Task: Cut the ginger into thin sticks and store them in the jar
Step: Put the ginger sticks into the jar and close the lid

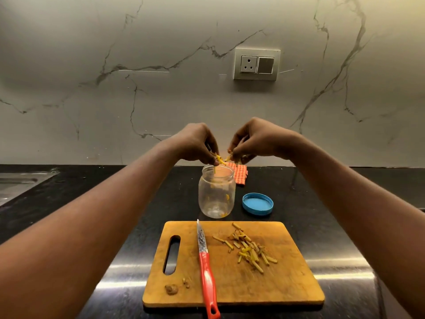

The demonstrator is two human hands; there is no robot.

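A clear jar (216, 192) stands open on the black counter behind the wooden cutting board (232, 284); a few yellow ginger sticks lie inside it. Just above its mouth, my left hand (195, 143) pinches some ginger sticks (219, 160), one dangling into the opening. My right hand (255, 140) holds more sticks close beside, fingers curled round them. A pile of cut ginger sticks (249, 248) lies on the board's right half. The red-handled knife (205, 261) rests on the board's middle, blade pointing away. A ginger end piece (171, 289) sits at the board's near left corner.
The jar's blue lid (257, 204) lies upside down to the right of the jar. An orange checked cloth (240, 174) sits behind the jar. A steel sink (16, 185) is set in the counter at far left. A wall socket (256, 64) is on the marble backsplash.
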